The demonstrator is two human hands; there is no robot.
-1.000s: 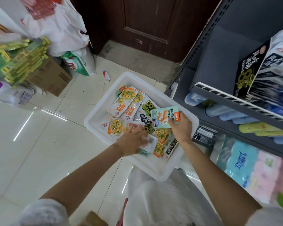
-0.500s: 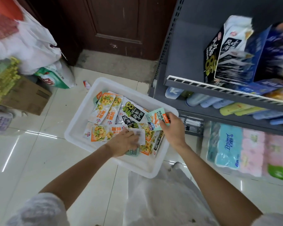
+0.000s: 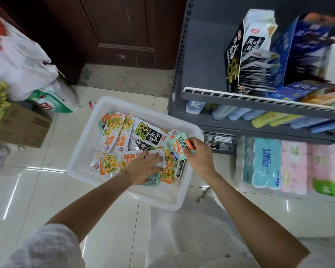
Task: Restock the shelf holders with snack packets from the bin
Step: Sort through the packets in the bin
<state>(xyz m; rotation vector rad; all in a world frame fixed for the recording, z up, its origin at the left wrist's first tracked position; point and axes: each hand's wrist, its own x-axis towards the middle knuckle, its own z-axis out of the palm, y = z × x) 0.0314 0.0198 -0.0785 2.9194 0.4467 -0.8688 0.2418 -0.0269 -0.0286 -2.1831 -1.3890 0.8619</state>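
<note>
A white plastic bin (image 3: 79, 167) sits on the tiled floor, filled with several snack packets: orange-and-white ones (image 3: 114, 128), black ones (image 3: 147, 132) and teal ones. My left hand (image 3: 145, 167) lies flat on the packets near the bin's front, fingers spread over a clear-backed packet (image 3: 159, 154). My right hand (image 3: 199, 155) pinches a teal-and-orange packet (image 3: 177, 148) just above the bin's right side. On the grey shelf (image 3: 259, 102) at the upper right stand the cardboard holders: a black-and-white one (image 3: 248, 55) holding packets, and a blue one (image 3: 302, 51).
Tissue packs (image 3: 265, 163) and wipes fill the lower shelves at right. A brown door (image 3: 114, 29) is behind the bin. White bags (image 3: 17, 62), a green-white sack (image 3: 52, 99) and a cardboard box (image 3: 19, 126) crowd the left floor. White cloth covers my lap.
The view has shifted, showing more of the shelf. My left hand has flattened and slid a little over the packets. My right hand keeps the teal packet in about the same place.
</note>
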